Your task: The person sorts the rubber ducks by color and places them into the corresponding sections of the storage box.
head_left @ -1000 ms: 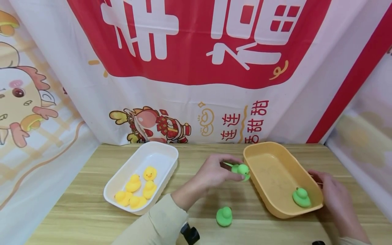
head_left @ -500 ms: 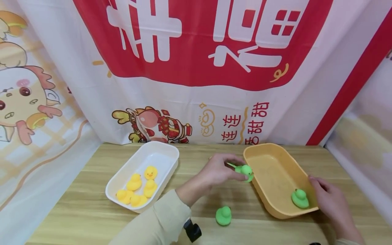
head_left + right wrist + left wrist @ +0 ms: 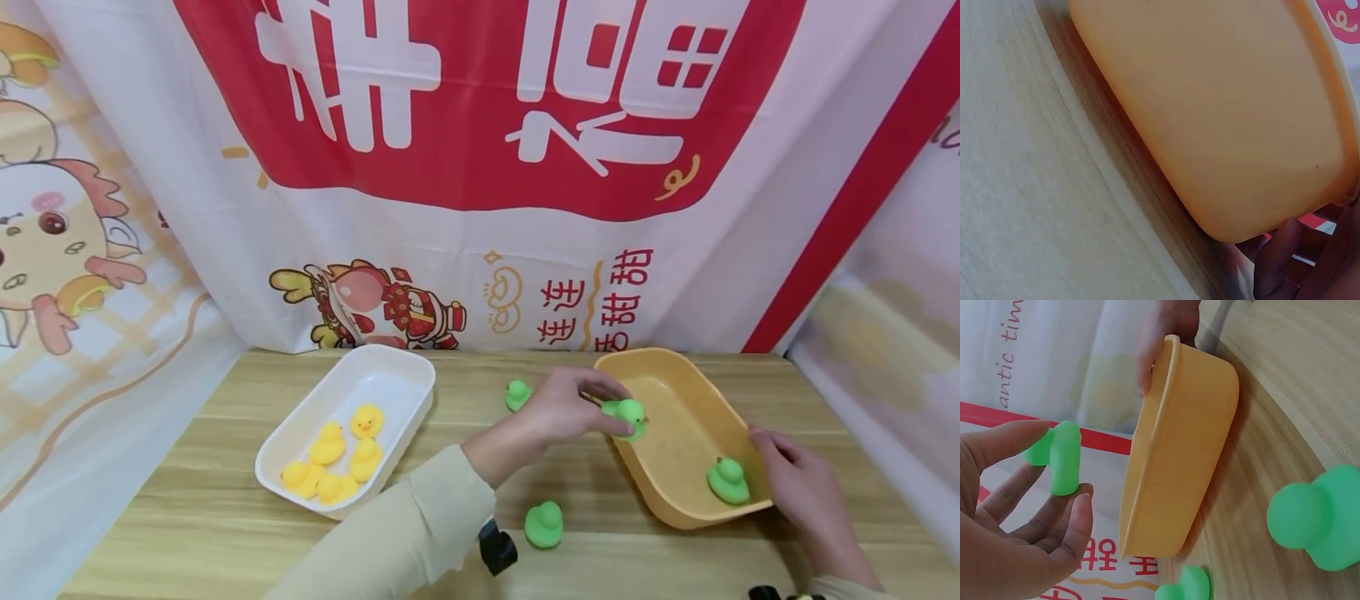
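My left hand (image 3: 566,406) pinches a green toy duck (image 3: 628,417) over the left rim of the orange plastic bin (image 3: 651,492). In the left wrist view, thumb and fingertips hold that toy duck (image 3: 1066,459) from opposite sides, in the air beside the bin (image 3: 1188,450). My right hand (image 3: 806,483) grips the bin's right edge; the right wrist view shows its fingers against the outer wall (image 3: 1222,125). Another green duck (image 3: 727,481) sits inside, at the near right end. Two more green ducks stand on the table, one in front (image 3: 543,525), one behind my left wrist (image 3: 517,394).
A white bin (image 3: 386,367) with several yellow toy ducks (image 3: 327,444) stands at the left of the wooden table (image 3: 202,500). A printed cloth (image 3: 480,225) hangs along the table's back edge, with more cloth at both sides.
My left hand has moved right with its duck, from beside the bin to over its rim, uncovering the duck behind. My right hand has shifted from the bin's outer side onto its rim.
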Demonstrator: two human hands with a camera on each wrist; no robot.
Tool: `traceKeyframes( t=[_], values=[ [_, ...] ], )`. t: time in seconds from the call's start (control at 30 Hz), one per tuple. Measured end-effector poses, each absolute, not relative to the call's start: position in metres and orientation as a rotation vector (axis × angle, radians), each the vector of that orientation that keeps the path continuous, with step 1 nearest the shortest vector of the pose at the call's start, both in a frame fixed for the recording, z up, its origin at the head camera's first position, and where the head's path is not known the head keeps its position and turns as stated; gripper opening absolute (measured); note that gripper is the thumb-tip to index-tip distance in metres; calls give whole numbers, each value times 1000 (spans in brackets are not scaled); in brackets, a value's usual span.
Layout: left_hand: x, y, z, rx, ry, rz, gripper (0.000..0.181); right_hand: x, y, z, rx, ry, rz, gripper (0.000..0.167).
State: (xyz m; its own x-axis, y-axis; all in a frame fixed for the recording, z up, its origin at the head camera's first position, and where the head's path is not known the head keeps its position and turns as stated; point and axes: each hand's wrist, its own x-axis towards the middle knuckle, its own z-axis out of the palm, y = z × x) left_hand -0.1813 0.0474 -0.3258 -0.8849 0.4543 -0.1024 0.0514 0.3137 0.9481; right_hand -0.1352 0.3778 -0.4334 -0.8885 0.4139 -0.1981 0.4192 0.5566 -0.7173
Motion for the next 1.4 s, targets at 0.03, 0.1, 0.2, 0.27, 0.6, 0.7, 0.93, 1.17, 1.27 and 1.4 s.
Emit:
traceKeyframes(
  t=[0.03,0.1,0.2,0.27,0.6,0.7,0.93,1.17,1.27,1.4],
  values=[
    [-182,51,-327,448,2235,1586,26,-135,378,-434,746,2762,-1280,80],
    [-182,57,-329,447,2234,1581,26,-134,377,-434,753,2760,-1282,79],
    [-183,68,-333,447,2225,1581,25,-134,375,-434,753,2767,-1303,79],
    [-184,76,-336,442,2237,1562,25,-134,374,-434,742,2783,-1311,78],
    [-187,115,-358,596,2361,1296,22,-133,373,-431,760,2783,-1299,76],
    [-188,125,-363,635,2356,1231,22,-134,372,-431,755,2787,-1293,77],
    [-191,138,-370,718,2354,1064,22,-134,366,-432,754,2832,-1314,73],
    [-190,146,-379,835,2499,804,19,-136,363,-432,758,2789,-1377,76],
    [-189,151,-382,871,2553,700,19,-134,364,-433,774,2792,-1360,77],
    [-185,157,-385,860,2585,641,19,-132,367,-434,791,2789,-1357,77]
  ],
)
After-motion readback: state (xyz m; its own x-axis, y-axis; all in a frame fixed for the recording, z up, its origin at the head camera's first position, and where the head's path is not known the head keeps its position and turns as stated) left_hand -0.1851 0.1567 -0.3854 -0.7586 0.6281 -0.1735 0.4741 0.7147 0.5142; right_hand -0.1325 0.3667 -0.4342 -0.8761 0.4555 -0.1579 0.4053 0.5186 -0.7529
